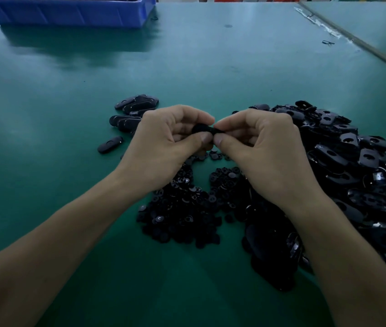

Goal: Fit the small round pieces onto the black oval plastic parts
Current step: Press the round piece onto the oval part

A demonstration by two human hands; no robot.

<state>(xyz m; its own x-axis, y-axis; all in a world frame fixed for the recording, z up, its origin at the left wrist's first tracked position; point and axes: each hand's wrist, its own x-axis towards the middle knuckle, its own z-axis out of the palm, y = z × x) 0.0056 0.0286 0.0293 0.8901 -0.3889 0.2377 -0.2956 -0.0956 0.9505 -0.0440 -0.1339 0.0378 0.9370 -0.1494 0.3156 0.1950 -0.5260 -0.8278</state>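
Held part: a black oval plastic part (205, 129) is pinched at both ends above the table, at the centre of the view. Only a dark sliver is seen between the fingertips.
Left hand: the left hand (170, 135) is curled, with thumb and forefinger clamped on the part's left end. It is judged to be steadying the part.
Right hand: the right hand (258, 138) is curled likewise, with thumb and forefinger closed on the right end. A round piece is probably being pressed in there, but none can be made out.
Round stock: a heap of small black round plastic pieces (182, 208) is piled at 6 o'clock from the hands, between the forearms, judged to be placed for a short reach.
Unfitted stock: a large heap of black oval plastic parts (352, 166), many with open holes, is spread from 3 to 5 o'clock beside the right forearm.
Set-aside group: a small cluster of black oval parts (133, 114) is laid at 10 o'clock, with a lone oval part (110, 145) at 9 o'clock. They are apart from both heaps, presumably so that fitted parts are not mixed back.
Bin: a blue plastic bin (69, 13) is stood at 11 o'clock, at the far edge of the green table (187, 67).
Progress: one fit is judged to be under way, with much stock left.
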